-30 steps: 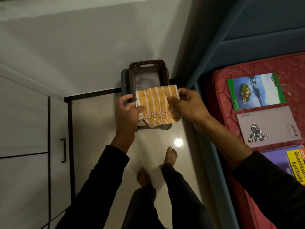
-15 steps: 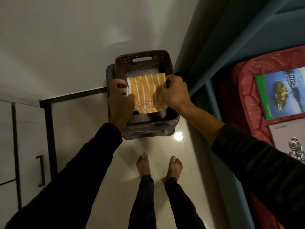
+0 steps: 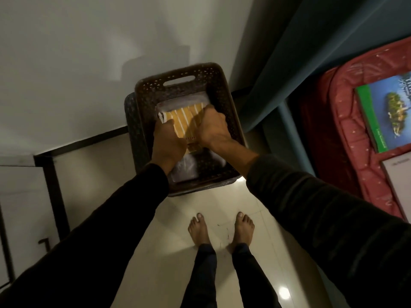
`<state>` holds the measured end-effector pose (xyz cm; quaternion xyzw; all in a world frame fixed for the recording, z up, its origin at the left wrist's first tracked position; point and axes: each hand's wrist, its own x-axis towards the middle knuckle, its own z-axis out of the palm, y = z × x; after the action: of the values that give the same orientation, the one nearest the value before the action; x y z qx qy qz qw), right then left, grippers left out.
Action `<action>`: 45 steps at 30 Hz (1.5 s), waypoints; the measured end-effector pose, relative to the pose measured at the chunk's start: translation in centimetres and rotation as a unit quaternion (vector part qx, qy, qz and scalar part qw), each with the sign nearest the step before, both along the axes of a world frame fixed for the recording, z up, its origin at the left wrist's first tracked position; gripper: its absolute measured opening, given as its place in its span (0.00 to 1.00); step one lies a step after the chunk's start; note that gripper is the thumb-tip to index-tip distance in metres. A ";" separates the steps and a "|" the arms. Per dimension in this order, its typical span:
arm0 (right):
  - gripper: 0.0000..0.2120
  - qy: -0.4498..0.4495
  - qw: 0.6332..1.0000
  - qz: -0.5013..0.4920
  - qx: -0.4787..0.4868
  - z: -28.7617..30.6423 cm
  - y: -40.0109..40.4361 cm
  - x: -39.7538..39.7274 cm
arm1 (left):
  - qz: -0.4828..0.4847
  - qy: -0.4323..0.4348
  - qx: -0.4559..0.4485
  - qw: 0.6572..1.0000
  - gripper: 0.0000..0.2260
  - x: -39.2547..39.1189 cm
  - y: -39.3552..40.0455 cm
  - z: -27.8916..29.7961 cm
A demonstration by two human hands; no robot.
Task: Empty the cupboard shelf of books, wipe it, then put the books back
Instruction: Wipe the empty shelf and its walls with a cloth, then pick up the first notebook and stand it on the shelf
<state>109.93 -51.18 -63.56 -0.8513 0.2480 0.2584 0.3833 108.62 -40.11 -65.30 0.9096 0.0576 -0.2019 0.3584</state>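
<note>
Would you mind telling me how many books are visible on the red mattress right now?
2: a green-edged book with a blue cover, and a pale book below it, both cut by the right frame edge. Others may lie out of view.

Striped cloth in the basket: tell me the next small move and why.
Probably let go and lift both hands out. The striped cloth already lies folded inside the brown basket on the pale liner, with the left hand and right hand pressing it down, so it seems to be placed.
</note>
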 end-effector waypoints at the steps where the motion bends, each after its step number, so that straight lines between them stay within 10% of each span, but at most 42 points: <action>1: 0.26 0.001 1.000 0.001 0.002 -0.1 0.0 0.0 | -0.021 -0.001 0.011 1.000 0.16 -0.1 0.0 -0.4; 10: 0.31 -0.167 0.976 0.133 -0.042 -0.2 -0.5 -2.2 | -0.164 -0.017 0.155 0.974 0.38 -0.8 -0.2 -2.1; 23: 0.13 -0.368 0.928 0.044 -0.032 1.0 -7.3 -7.7 | -0.172 -0.165 -0.004 0.971 0.14 -3.7 -6.6 4.1; 45: 0.22 -0.129 0.952 -0.175 -0.214 -0.8 -24.4 -29.8 | -0.423 -0.102 -0.012 0.900 0.20 -16.6 -23.4 2.1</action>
<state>80.08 -75.59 -64.38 -0.8827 0.3911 0.0155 0.2600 92.03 -63.52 -63.15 0.8598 -0.3716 -0.2416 0.2537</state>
